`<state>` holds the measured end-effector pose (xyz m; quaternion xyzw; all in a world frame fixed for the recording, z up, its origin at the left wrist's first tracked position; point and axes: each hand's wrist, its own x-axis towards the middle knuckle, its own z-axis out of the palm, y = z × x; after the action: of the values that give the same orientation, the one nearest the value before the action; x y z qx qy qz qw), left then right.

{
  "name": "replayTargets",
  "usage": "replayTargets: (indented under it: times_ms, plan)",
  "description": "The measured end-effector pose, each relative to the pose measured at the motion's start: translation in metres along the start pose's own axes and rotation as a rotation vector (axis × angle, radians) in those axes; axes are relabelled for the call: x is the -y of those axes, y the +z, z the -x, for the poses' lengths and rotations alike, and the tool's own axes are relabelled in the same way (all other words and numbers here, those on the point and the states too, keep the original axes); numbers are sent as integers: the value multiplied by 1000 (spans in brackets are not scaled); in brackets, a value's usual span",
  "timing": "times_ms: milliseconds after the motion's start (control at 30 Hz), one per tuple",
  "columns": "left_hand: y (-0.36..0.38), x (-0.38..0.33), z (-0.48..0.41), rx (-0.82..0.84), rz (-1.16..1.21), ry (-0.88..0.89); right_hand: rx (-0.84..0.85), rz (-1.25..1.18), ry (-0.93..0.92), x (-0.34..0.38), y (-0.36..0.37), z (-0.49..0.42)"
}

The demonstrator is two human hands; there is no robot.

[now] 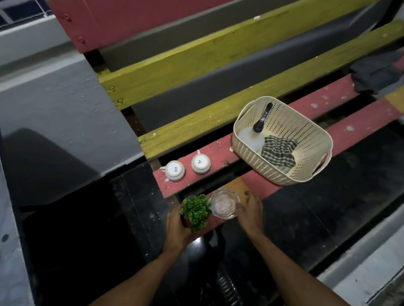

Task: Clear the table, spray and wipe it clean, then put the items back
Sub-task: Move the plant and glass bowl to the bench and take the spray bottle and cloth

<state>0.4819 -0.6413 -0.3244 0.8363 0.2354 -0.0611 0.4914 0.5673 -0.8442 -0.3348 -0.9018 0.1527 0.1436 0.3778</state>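
The left hand (pixel 180 224) has its grip curled round the pot of a small green leafy plant (pixel 196 210) at the near end of the red-and-yellow slatted wooden worktop (pixel 220 149); the right hand (pixel 250 212) curves its grip against the side of a clear round glass ashtray (pixel 224 204), just beside the plant; two upturned white ceramic cups (pixel 175 170) stand farther back; a cream perforated plastic basket (pixel 266 172) holds a translucent spray bottle (pixel 250 138) and a green checked cloth (pixel 279 150).
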Motion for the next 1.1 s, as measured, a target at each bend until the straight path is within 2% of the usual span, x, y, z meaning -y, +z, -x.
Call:
replayTargets:
  times_ms: [167,333,467,700,800,867,967,1100]
  plan:
    - [-37,-14,27,53,-39,-24,-58,66,-47,27,-33,42]
    - [-68,-36,13,43,-104,78,-100,66,-118,75,-68,84]
    - [-85,-121,9,101,-130,159,-180,10,-133,107,-93,89]
    - [-45,-223,-42,285,-76,302,-264,-11,-126,112,-138,12]
    - [-6,-254,-86,267,-31,278,-281,-4,-130,100,-153,-49]
    - [22,-262,-120,263,-96,321,-256,31,-133,82,-158,-89]
    - [61,-262,-167,300,-185,386,-105,116,-118,45,-154,-146]
    - [82,-264,-200,238,-525,484,130,187,-52,22,-143,-186]
